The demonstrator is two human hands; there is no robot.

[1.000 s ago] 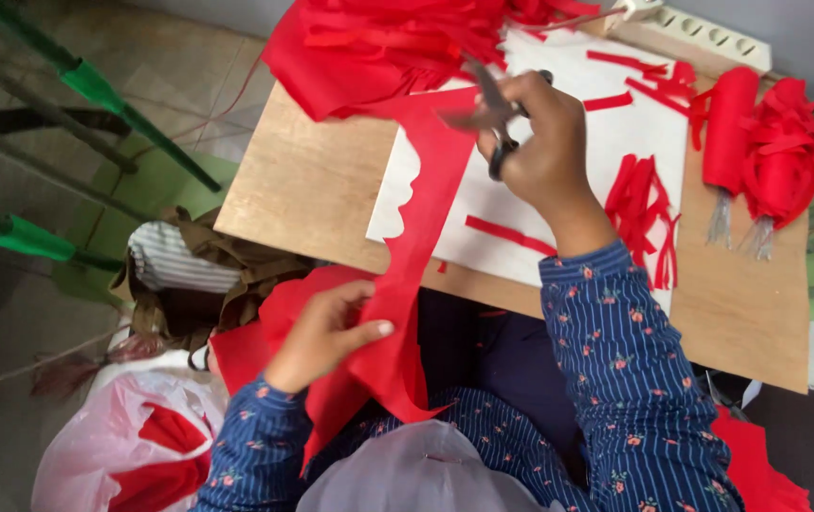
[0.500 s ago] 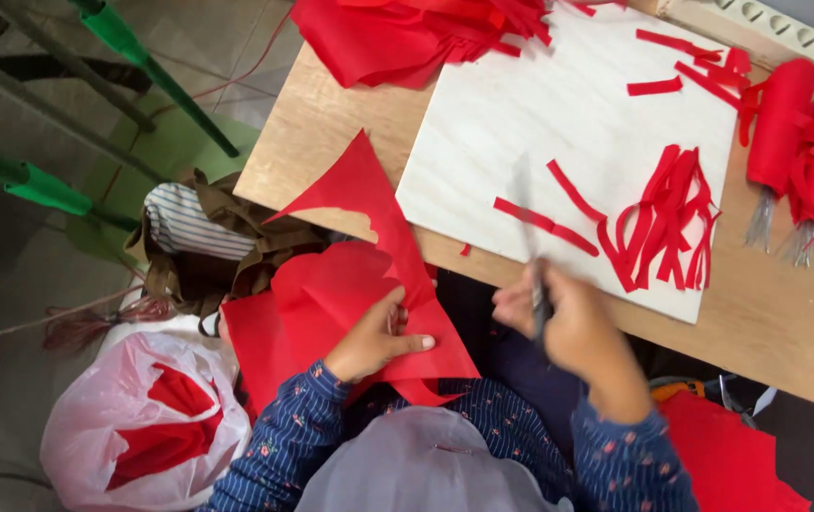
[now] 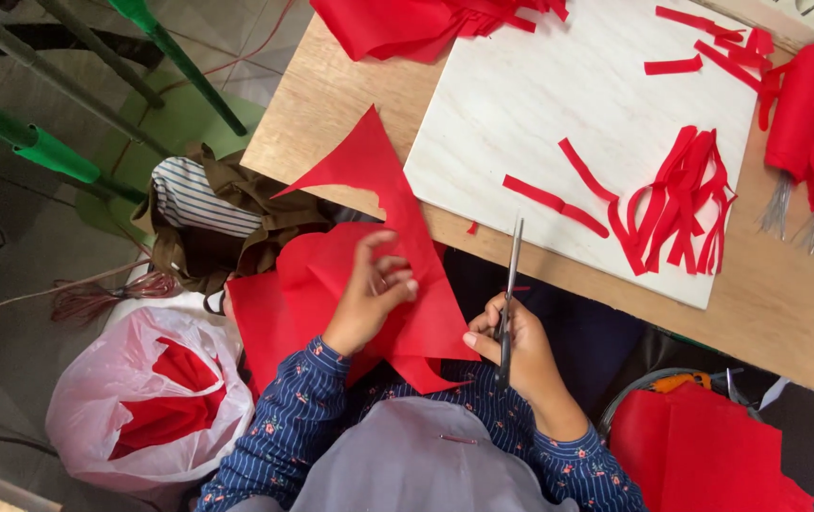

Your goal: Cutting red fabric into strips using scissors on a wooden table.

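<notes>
Holding the red paper [image 3: 397,284] pinched in our left hand [image 3: 369,299], we grip the scissors [image 3: 509,289] in our right hand [image 3: 516,351] beside the desk [image 3: 331,104].

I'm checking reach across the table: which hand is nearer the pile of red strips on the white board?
Right. The right hand holds scissors pointing toward the strips; the left hand grips red paper farther away.
</notes>
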